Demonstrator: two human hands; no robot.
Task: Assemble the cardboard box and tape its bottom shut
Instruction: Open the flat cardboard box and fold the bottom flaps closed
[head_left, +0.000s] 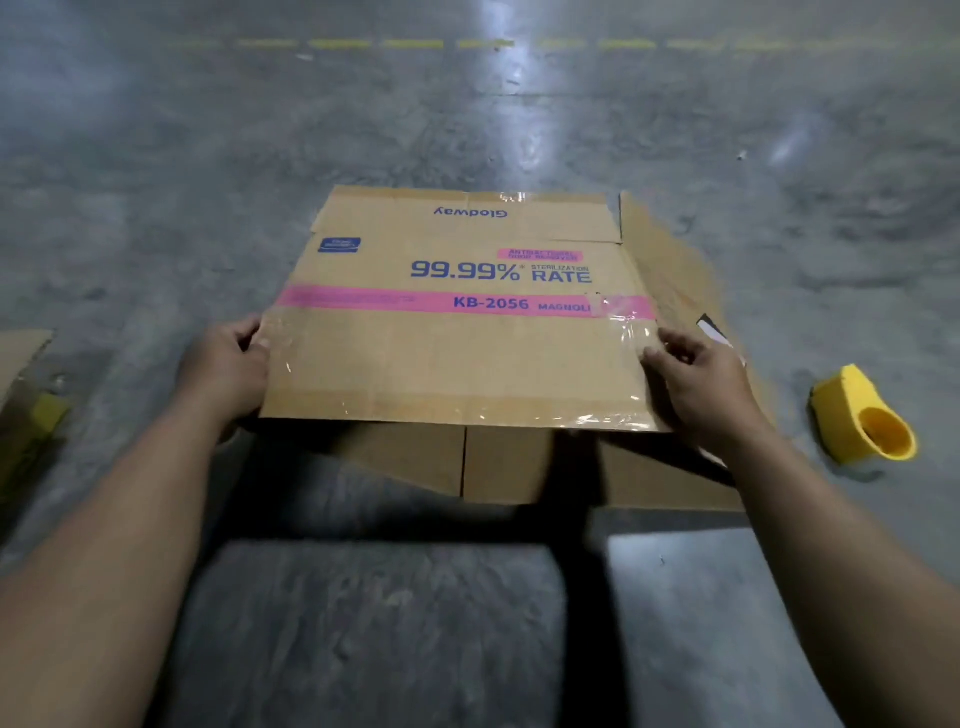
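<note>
Item: cardboard box (457, 332), still flat, raised just above the floor (156, 182). My left hand (228, 369) and right hand (696, 379) grip its side edges. Step: opening (old tape remains). Next, I judge: push it square.

A grey concrete floor (156, 171) fills the view, scuffed and mottled, with glossy patches of reflected overhead light (511, 73) well beyond the grip. A dashed yellow line (410, 44) runs across the floor at the far edge. Dark shadows (415, 514) lie on the concrete nearer than the grip. No walls or furniture show.
</note>
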